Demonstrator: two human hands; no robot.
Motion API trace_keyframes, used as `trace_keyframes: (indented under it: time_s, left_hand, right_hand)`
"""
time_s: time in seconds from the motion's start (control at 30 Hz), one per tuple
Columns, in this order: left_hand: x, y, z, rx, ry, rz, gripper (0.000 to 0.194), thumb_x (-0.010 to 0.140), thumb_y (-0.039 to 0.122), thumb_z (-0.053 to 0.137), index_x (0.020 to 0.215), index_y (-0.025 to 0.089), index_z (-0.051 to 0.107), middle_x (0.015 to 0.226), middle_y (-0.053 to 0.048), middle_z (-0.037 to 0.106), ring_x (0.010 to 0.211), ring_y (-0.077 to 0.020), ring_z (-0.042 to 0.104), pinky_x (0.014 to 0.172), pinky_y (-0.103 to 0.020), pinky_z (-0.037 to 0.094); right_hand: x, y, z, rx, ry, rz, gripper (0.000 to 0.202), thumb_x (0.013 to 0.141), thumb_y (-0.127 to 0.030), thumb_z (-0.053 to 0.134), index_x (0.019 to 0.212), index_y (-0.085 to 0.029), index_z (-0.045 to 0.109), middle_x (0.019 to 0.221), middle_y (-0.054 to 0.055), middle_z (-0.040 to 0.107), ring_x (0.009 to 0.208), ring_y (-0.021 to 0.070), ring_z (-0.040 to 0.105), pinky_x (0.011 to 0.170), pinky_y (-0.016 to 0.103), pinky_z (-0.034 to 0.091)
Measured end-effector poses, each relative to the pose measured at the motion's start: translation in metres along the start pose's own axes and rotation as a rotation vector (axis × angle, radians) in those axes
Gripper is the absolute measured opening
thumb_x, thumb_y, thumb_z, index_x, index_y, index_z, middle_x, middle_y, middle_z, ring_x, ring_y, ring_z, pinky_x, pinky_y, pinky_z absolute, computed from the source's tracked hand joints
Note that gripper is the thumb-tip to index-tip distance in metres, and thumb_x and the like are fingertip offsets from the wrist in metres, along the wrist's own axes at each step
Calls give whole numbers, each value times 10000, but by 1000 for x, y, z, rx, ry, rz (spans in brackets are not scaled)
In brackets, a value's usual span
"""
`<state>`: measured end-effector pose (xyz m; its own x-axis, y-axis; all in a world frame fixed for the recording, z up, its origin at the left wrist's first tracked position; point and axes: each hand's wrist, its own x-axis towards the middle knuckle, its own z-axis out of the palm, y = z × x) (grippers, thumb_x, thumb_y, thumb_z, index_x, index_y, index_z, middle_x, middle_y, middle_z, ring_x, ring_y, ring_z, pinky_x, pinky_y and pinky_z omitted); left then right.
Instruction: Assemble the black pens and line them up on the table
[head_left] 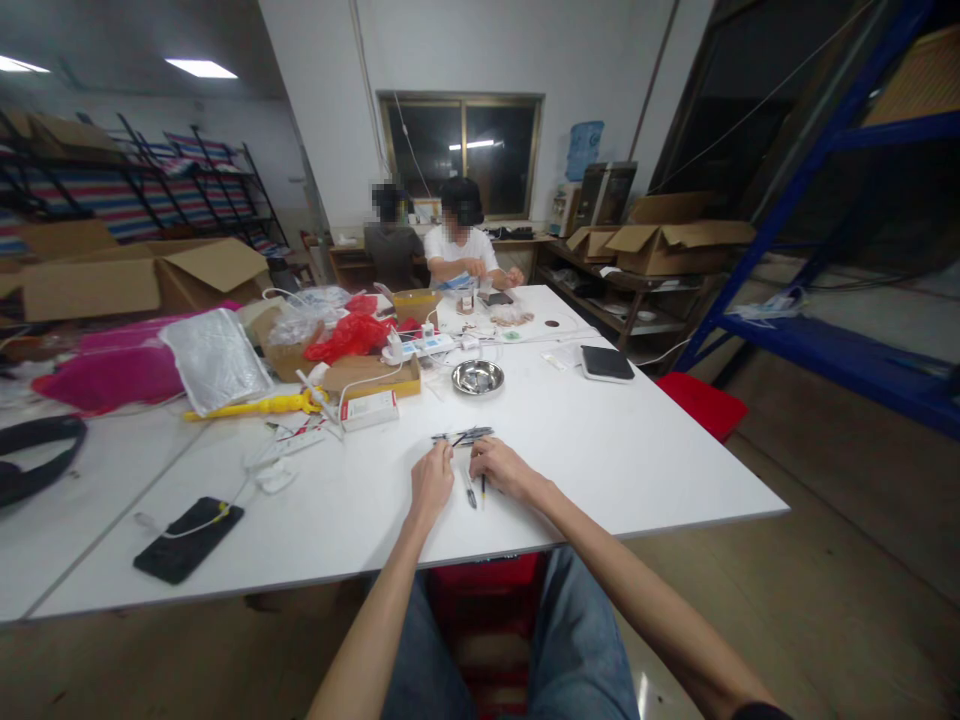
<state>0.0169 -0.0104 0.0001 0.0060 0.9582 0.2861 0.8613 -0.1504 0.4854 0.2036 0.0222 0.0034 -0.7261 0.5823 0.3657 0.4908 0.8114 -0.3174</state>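
Both hands are close together over the white table near its front edge. My left hand [433,482] is closed, with a thin dark pen piece [460,439] showing at its fingertips. My right hand [498,466] is also closed, its fingers pointing down toward the table; what they pinch is hidden. Just beyond the hands lies a small pile of pens [474,433]. A clear-barrelled pen [470,491] and a thin dark pen refill [484,487] lie below the right hand's fingers. Farther off stands a round shiny metal dish [478,377].
A tablet-like black-and-white device [606,363] lies at right, and a black phone [189,538] with a cable at left. A small white box [368,410], yellow cartons and red plastic bags [351,335] crowd the left-centre. Two people sit at the far end.
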Motion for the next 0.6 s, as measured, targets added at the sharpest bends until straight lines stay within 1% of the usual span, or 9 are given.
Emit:
trace_keyframes:
  time_s: [0.07, 0.1, 0.2, 0.27, 0.37, 0.43, 0.53, 0.57, 0.6]
  left_hand:
    - [0, 0, 1, -18, 7, 11, 261, 1010, 238, 309, 885, 219, 537, 795, -21, 666, 781, -184, 645, 672, -269, 357]
    - [0, -1, 3, -36, 12, 28, 256, 1008, 234, 313, 887, 219, 538, 797, -22, 665, 785, -186, 647, 678, -270, 369]
    - [-2, -3, 7, -126, 23, 129, 222, 1000, 233, 337, 927, 220, 546, 838, -28, 669, 823, -191, 652, 715, -277, 417]
    - [-3, -3, 10, -199, 26, 211, 213, 1000, 238, 346, 975, 221, 557, 901, -38, 679, 865, -191, 656, 757, -285, 450]
    - [-4, -2, 10, -274, 23, 285, 227, 1005, 260, 355, 1042, 222, 576, 978, -53, 688, 919, -194, 660, 815, -305, 485]
    - [-5, 0, 8, -296, 25, 302, 242, 1008, 279, 363, 1059, 219, 591, 1007, -60, 689, 959, -197, 658, 856, -317, 495]
    - [-5, 1, 3, -310, 56, 272, 271, 1012, 290, 361, 1060, 210, 615, 1047, -67, 692, 1023, -191, 648, 925, -315, 483]
    - [-5, 2, 2, -311, 68, 248, 279, 1012, 294, 361, 1060, 207, 622, 1060, -68, 695, 1027, -185, 648, 932, -307, 479]
    - [-4, 2, 1, -307, 76, 219, 284, 1011, 300, 365, 1061, 206, 629, 1068, -67, 700, 1013, -180, 652, 923, -296, 480]
  right_hand:
    - [-2, -2, -2, 71, 67, 62, 278, 828, -20, 510, 795, -193, 725, 914, 60, 661, 910, 201, 543, 830, 324, 385]
    - [-3, -4, -3, 131, 133, 119, 271, 844, -40, 505, 862, -192, 728, 932, 67, 663, 918, 206, 547, 829, 329, 390]
    - [1, -13, -7, 408, 339, 323, 190, 895, -192, 551, 1010, -186, 703, 930, 60, 679, 847, 194, 572, 772, 312, 417]
    - [6, -18, -8, 643, 390, 411, 191, 887, -317, 601, 960, -172, 701, 859, 45, 682, 759, 177, 580, 704, 291, 422]
    - [13, -16, -7, 908, 450, 496, 291, 862, -436, 625, 858, -154, 699, 708, 21, 646, 657, 157, 557, 640, 271, 408]
    - [14, -9, -8, 957, 542, 540, 331, 851, -477, 630, 834, -153, 696, 658, 10, 618, 623, 144, 525, 611, 261, 389]
    - [10, 5, -10, 899, 732, 600, 380, 869, -523, 590, 757, -166, 655, 643, -4, 571, 609, 132, 476, 589, 251, 369]
    - [7, 9, -10, 871, 767, 619, 403, 882, -537, 564, 727, -171, 630, 627, -12, 543, 600, 130, 459, 586, 251, 366]
    - [4, 11, -10, 845, 767, 629, 422, 891, -548, 542, 703, -176, 605, 607, -20, 513, 590, 129, 442, 583, 251, 363]
